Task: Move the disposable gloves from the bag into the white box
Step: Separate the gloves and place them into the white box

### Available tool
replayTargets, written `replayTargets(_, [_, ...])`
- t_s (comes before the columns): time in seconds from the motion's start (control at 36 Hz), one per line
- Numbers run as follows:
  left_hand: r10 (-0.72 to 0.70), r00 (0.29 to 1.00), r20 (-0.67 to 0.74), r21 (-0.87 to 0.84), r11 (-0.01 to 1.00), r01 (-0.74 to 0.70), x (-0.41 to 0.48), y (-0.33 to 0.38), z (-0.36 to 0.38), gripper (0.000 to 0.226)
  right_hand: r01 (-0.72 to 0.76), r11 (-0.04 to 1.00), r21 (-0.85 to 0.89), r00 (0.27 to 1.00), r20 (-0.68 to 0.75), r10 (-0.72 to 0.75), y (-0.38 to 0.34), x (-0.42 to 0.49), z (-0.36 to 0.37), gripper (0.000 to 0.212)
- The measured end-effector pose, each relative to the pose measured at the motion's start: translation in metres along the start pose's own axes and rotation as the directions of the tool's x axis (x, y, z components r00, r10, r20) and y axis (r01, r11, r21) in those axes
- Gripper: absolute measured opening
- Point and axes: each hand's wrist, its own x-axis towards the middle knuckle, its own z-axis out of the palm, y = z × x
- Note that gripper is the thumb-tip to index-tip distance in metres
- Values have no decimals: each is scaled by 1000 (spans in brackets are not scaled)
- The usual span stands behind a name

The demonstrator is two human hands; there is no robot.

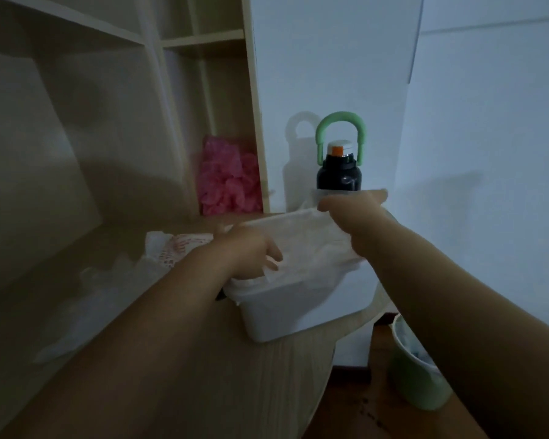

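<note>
Box (286, 315) one, glove pile (308, 242) one.

I see the white box (286, 312) on the wooden desk (235, 375), a stack of translucent gloves (308, 242) draped over its top. My left hand (251, 255) grips their near left corner, and my right hand (352, 207) holds the far edge. The crumpled bag (86, 299) lies left of the box, and a dark bottle (339, 172) stands behind it.

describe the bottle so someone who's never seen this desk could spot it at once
Find the white wall right of the wooden shelf unit. Against it, just beyond the white box and the right hand, stands a dark bottle. Only it has an arched mint-green handle and an orange-and-white cap.
</note>
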Motion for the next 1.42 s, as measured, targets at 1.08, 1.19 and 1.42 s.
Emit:
replayTargets(1.08, [18, 978, -206, -204, 977, -61, 4, -14, -19, 35, 580, 262, -771, 814, 558, -160, -4, 30, 10, 42])
replayTargets(1.19, [-56, 922, -383, -369, 925, -97, -13, -35, -17, 29, 646, 332, -688, 763, 566, -311, -14, 6, 20, 43])
replayTargets(1.42, [-238, 823, -516, -554, 826, -108, -74, -73, -5, 25, 799, 354, -487, 601, 618, -506, -21, -55, 68, 32])
